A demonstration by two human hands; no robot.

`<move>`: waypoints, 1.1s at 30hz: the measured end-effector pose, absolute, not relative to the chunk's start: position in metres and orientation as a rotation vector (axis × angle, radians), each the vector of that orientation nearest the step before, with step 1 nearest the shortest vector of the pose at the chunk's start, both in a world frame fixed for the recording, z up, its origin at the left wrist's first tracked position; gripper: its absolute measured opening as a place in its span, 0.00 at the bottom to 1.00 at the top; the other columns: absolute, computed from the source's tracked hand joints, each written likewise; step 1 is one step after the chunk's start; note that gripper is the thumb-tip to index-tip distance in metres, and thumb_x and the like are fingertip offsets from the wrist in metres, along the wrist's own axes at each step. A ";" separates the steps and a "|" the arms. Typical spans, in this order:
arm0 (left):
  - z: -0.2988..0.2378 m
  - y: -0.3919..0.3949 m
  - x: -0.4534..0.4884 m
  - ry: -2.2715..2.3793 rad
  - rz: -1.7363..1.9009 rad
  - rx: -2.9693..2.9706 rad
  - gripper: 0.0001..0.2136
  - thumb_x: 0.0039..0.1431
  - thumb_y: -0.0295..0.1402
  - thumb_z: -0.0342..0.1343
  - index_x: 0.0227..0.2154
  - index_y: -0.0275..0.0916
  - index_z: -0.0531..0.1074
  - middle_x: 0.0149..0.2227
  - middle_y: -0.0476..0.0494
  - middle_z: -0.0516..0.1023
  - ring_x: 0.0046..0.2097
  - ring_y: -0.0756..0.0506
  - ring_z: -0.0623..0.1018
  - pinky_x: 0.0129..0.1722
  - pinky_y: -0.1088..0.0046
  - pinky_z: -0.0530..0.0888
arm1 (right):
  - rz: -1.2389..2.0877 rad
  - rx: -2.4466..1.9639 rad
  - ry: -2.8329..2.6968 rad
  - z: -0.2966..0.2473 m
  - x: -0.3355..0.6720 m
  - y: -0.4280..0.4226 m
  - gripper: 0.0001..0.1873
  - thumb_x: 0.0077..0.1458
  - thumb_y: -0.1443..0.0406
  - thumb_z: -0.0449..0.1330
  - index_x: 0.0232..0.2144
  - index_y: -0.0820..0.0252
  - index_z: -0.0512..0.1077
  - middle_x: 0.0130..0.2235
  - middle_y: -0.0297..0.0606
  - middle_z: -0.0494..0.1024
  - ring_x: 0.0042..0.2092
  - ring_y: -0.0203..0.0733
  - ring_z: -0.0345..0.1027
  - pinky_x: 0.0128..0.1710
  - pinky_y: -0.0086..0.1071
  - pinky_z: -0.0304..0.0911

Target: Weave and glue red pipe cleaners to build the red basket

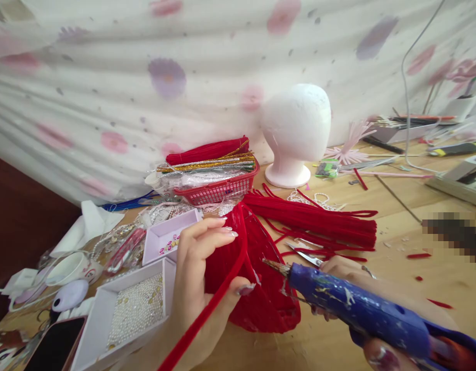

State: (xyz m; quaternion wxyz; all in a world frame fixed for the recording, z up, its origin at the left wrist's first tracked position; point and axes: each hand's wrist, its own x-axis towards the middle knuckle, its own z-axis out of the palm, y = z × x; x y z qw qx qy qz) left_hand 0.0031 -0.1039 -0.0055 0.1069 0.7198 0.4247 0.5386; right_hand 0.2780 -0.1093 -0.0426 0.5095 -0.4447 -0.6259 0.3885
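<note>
My left hand [197, 288] is closed on a red fuzzy cap-like piece [274, 304] made of chenille stems, thumb at its near side and fingers behind. A loose red chenille stem [209, 304] runs across the hand towards the lower edge. My right hand [348, 268] grips a blue hot glue gun [342, 296], partly hidden behind its body. The gun's glue-crusted nozzle points left, close to the red piece; I cannot tell whether they touch. Scissors [303, 252] lie just beyond the nozzle, beside a bundle of red chenille stems [318, 219].
A white foam head [297, 129] stands at the back, next to a red basket [222, 188] of craft stems. To the left are a tray of pearl beads [164, 288], a smaller lilac tray [150, 245] and a phone [55, 345]. Cut red scraps [419, 255] lie at right.
</note>
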 end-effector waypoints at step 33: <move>-0.004 -0.099 0.014 1.071 1.765 1.839 0.16 0.67 0.46 0.58 0.53 0.45 0.73 0.53 0.41 0.72 0.59 0.42 0.74 0.56 0.68 0.78 | 0.989 -0.963 -1.692 0.002 0.236 -0.097 0.24 0.58 0.41 0.62 0.27 0.53 0.74 0.23 0.33 0.75 0.23 0.38 0.69 0.22 0.28 0.63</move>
